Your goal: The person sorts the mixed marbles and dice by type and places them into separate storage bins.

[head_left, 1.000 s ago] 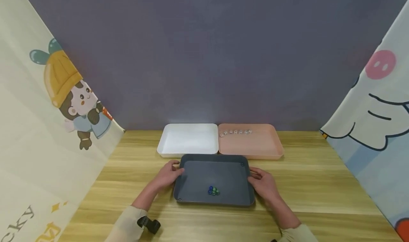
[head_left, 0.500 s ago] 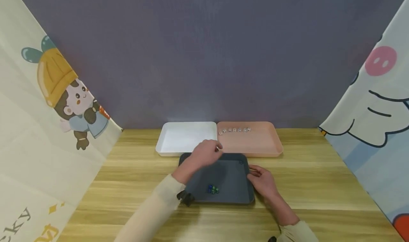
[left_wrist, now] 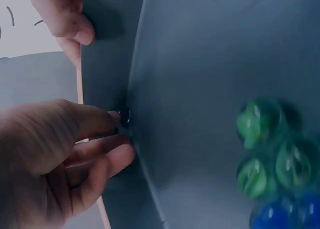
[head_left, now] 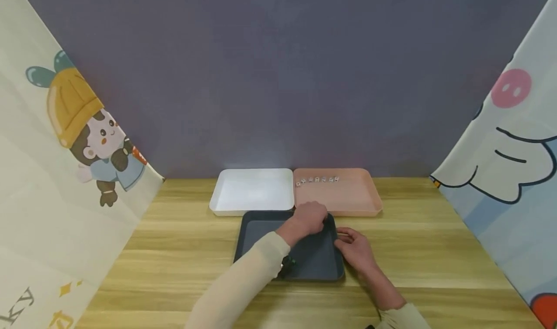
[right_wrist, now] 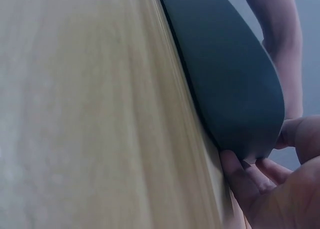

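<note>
A person in pale sleeves works at a wood-grain counter (head_left: 413,242), both hands at a dark gray tray (head_left: 319,264). The left hand (head_left: 309,218) reaches across it to the far right corner, where its bent fingers and thumb meet a small dark marble (left_wrist: 125,117); whether they pinch it cannot be told. The right hand (head_left: 358,252) pinches the tray's right wall, thumb at the rim, fingers against the outside. Green marbles (left_wrist: 252,124) and blue marbles (left_wrist: 272,218) cluster inside the tray. Beyond it, side by side, sit a white tray (head_left: 254,189) and a pink tray (head_left: 348,196) holding a row of small white dice (head_left: 317,179).
</note>
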A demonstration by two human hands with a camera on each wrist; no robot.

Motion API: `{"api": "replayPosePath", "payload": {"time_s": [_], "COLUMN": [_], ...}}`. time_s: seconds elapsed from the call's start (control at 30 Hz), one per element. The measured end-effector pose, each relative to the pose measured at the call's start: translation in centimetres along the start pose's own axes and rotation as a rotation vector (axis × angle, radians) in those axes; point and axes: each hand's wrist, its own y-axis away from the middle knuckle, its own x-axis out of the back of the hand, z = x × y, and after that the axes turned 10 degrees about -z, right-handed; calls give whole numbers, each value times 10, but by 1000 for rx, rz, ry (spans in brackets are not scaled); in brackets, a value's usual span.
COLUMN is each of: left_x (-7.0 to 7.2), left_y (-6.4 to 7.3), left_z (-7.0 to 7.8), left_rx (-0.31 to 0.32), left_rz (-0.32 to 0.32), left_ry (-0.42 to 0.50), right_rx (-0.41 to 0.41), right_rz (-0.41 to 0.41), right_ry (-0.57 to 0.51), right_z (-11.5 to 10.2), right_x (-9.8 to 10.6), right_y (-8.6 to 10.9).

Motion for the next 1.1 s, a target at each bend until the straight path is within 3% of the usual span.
{"api": "replayPosePath", "payload": {"time_s": [0.23, 0.53, 0.73, 1.03, 1.1], "left_x": [-7, -12, -18, -21, -22], "left_y": [-9, -9, -11, -8, -8], "left_z": [2, 1, -4, -15, -17], "left_rx": [-15, -25, -65, -137, -169], "left_rz": [-3, -14, -8, 20, 25], "left_ry": [14, 49, 59, 222, 293], "right_rx": [1, 14, -5, -7, -15], "right_rz": [-5, 4, 10, -4, -5], "right_ry": [-5, -21, -30, -35, -34], "right_z": [2, 2, 5, 4, 4], "right_x": [2, 0, -2, 0, 0], "right_y": [-1, -2, -5, -3, -2]}}
